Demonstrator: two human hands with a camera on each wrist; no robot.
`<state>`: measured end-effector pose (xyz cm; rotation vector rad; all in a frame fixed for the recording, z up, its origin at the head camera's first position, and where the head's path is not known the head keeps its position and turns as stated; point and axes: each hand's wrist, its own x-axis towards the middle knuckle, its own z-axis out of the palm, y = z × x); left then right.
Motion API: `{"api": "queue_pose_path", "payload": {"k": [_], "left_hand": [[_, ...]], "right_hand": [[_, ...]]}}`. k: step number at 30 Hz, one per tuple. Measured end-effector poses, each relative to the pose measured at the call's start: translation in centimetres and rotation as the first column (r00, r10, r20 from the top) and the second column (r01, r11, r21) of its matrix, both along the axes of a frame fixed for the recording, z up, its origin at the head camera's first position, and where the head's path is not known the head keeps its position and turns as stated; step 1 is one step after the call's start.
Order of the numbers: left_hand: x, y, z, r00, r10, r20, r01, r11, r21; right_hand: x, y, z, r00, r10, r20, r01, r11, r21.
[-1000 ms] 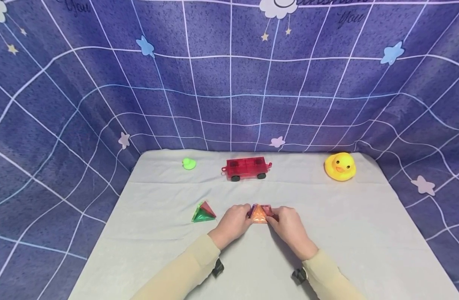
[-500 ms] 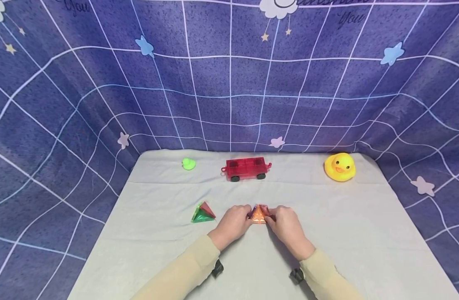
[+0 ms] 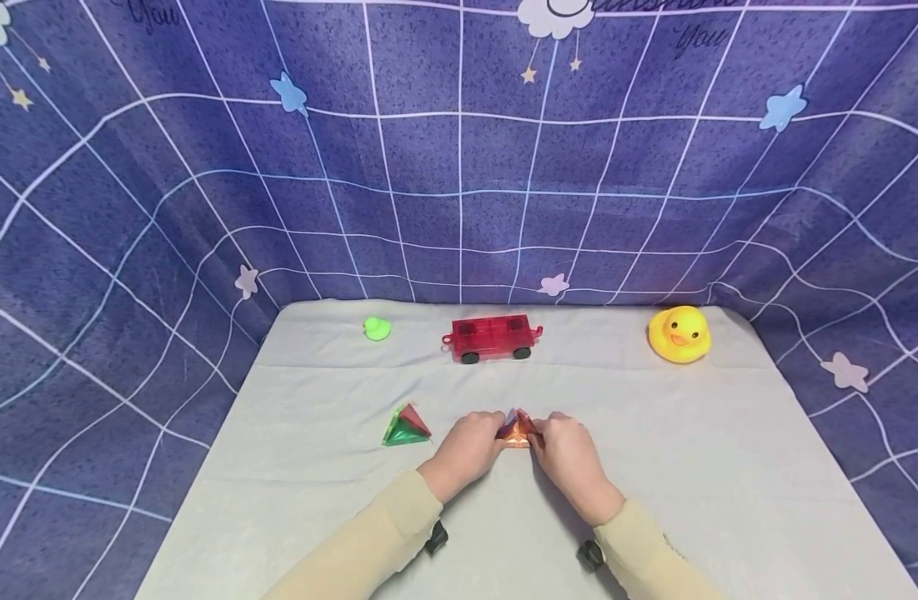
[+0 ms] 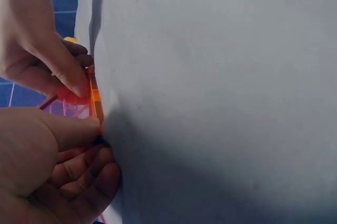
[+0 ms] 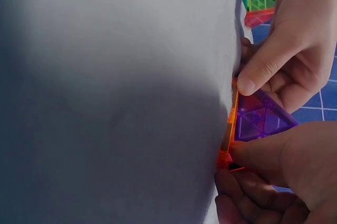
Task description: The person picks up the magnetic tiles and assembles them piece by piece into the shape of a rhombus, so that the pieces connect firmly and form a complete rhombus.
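My left hand (image 3: 468,442) and right hand (image 3: 571,458) hold a small group of translucent triangular magnetic tiles between them at the table's middle. An orange tile (image 3: 515,437) forms the front face. On its left side a purple tile (image 5: 263,118) stands tilted up, with my left thumb and fingers pinching the corner there. A red tile (image 4: 68,96) leans in on the right, pinched by my right thumb and fingers. My fingers hide the outer corners. Left of my left hand stands a pyramid of green and red tiles (image 3: 408,427).
Toward the back of the cloth-covered table (image 3: 293,517) are a red toy wagon (image 3: 493,337) with black wheels, a small green duck (image 3: 378,328) and a bigger yellow duck (image 3: 679,334). A blue-purple grid curtain (image 3: 459,167) encloses the back and sides.
My right hand has shifted slightly left, and the red tile has tilted up and inward toward the orange and purple tiles. The left hand has barely moved.
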<state>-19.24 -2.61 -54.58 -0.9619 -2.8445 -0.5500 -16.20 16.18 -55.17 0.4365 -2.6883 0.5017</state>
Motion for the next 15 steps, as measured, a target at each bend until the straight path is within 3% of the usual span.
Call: {"api": "queue_pose_path", "payload": {"k": [15], "left_hand": [[0.26, 0.18, -0.46, 0.998, -0.011, -0.067, 0.008, 0.999, -0.046]], "right_hand": [[0.07, -0.34, 0.17, 1.0, 0.001, -0.02, 0.0, 0.998, 0.06]]}}
